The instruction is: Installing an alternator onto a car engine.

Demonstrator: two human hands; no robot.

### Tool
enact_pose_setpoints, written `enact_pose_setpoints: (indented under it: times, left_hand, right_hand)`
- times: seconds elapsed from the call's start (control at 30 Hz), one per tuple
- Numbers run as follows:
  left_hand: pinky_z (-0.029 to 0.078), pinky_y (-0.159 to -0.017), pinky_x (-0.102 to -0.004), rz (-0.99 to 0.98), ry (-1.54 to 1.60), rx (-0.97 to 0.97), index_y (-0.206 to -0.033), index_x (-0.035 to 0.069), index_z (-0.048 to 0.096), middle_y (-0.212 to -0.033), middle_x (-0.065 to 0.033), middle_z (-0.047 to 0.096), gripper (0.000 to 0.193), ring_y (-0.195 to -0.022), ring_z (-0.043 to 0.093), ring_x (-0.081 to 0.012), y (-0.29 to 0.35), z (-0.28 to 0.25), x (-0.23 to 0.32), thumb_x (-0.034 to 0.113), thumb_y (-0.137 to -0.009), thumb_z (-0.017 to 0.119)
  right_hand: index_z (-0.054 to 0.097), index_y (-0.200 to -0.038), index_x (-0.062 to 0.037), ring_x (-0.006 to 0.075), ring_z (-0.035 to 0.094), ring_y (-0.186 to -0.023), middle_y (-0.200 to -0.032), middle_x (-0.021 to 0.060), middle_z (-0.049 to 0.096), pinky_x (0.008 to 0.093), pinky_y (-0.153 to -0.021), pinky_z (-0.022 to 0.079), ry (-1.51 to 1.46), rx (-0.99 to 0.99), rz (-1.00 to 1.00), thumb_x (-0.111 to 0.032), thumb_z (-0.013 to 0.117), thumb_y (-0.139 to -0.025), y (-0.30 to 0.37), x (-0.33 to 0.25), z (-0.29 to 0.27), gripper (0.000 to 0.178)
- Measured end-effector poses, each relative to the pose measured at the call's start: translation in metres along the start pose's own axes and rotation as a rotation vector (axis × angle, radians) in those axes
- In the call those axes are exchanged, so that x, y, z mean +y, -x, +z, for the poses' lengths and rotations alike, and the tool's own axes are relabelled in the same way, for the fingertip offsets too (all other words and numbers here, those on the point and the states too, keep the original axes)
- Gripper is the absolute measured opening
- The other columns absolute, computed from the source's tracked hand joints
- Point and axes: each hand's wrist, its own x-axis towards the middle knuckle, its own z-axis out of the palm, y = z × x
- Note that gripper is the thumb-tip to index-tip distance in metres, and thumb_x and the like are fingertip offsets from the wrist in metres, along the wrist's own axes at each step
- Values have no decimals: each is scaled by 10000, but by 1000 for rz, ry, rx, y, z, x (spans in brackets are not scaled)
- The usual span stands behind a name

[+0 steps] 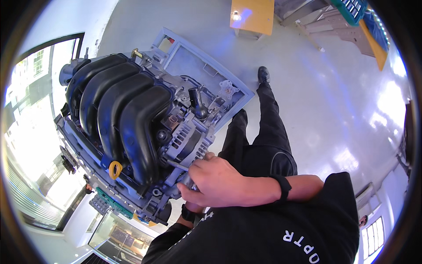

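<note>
A car engine with a black plastic intake manifold fills the left and middle of the view. My right hand reaches in from the right to the engine's near side, fingers curled beside the silver alternator. A thin metal rod runs along the alternator's lower side, and its near end disappears at my curled fingers. My left hand is below and behind the right one. Only its wrist and a small part of it show, so its fingers and anything in them are hidden.
The engine rests on a grey metal frame stand. A yellow ring-shaped dipstick handle sticks out beside the manifold. A yellow-topped stool stands beyond. A green crate is at the far right. My shoe is beside the stand.
</note>
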Motion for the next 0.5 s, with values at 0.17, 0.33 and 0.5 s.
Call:
enact_pose_setpoints:
  times: [0.17,0.33,0.5]
  left_hand:
    - [471,-884,-362,-1,15,-3,-1185,3,482,-1115,-149,541,430,-1032,548,-240,-18,-10,-4,337,-915,465]
    - [469,-887,-360,-14,32,-40,-1196,0,473,-1117,-149,537,437,-1034,547,-237,-28,-16,-6,337,-918,463]
    - [466,-890,-359,-28,51,-49,-1207,-2,464,-1119,-149,534,444,-1036,545,-235,-20,-28,-3,338,-921,462]
  right_hand:
    - [510,-589,-12,270,545,-511,-565,95,498,361,-479,472,-42,-129,105,-301,658,-775,-5,5,-9,374]
    - [511,-591,-16,250,537,-486,-562,91,496,342,-436,459,33,-112,35,-300,669,-779,2,7,0,376]
    - [521,-632,-17,255,534,-493,-587,91,498,344,-442,445,-52,-51,30,-262,671,-782,10,6,4,324]
